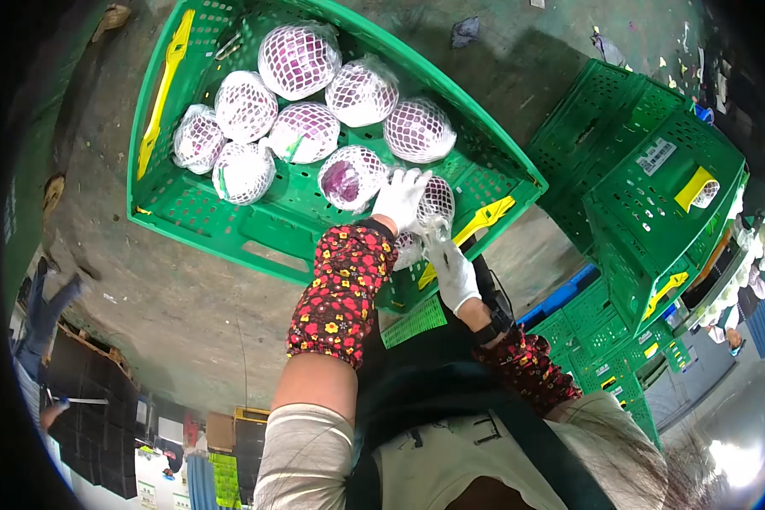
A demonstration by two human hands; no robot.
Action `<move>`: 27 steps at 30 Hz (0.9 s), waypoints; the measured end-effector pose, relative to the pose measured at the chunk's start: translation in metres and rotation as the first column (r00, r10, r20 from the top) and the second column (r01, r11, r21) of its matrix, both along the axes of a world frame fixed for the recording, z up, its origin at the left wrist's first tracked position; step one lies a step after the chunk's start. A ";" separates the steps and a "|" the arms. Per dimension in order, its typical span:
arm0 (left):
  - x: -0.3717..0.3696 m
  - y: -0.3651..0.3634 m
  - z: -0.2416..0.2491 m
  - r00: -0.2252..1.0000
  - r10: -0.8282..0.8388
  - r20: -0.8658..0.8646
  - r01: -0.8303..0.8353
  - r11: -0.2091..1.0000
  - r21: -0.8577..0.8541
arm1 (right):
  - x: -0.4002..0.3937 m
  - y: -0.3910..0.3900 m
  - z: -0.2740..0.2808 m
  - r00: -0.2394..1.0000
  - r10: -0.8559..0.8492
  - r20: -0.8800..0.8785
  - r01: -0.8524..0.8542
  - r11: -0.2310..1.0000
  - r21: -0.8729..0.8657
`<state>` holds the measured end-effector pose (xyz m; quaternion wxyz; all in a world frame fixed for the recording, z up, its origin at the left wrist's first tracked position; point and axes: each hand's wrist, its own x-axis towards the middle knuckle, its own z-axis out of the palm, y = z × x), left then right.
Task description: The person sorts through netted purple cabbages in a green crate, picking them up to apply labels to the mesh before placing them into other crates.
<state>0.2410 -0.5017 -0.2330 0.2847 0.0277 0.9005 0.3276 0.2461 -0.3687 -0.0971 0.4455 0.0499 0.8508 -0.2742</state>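
A green plastic crate (255,223) with yellow handles holds several round red cabbages, each in a white foam net and clear film. My left hand (399,200), in a white glove, curls over the near side of a netted red cabbage (437,202) at the crate's right end. My right hand (452,270), also gloved, has its fingertips at the lower edge of that same cabbage, bunched at its wrapping. Left of my left hand lies another red cabbage (347,178), its purple showing through the open net. Below my hands, a further netted cabbage (407,251) is partly hidden.
Stacked green crates (646,170) stand on the right, one with a white label and yellow handles. More green crates (595,319) lie below them. Dark stacked crates (89,408) and another person's legs (47,314) are at the left. Litter dots the concrete floor.
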 end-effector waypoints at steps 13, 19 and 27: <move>0.005 -0.002 0.015 0.989 0.149 0.006 -0.149 0.985 0.086 | -0.028 -0.006 -0.067 0.987 -0.156 -0.032 0.155 0.988 -0.016; -0.002 0.001 0.011 0.849 -0.518 -0.104 0.461 0.822 -0.334 | -0.027 -0.020 -0.066 0.994 -0.104 -0.030 0.107 0.986 0.128; 0.013 0.039 -0.020 0.987 -0.050 -0.156 0.023 0.985 -0.170 | 0.004 0.006 -0.089 0.869 -0.478 0.126 0.481 0.877 0.008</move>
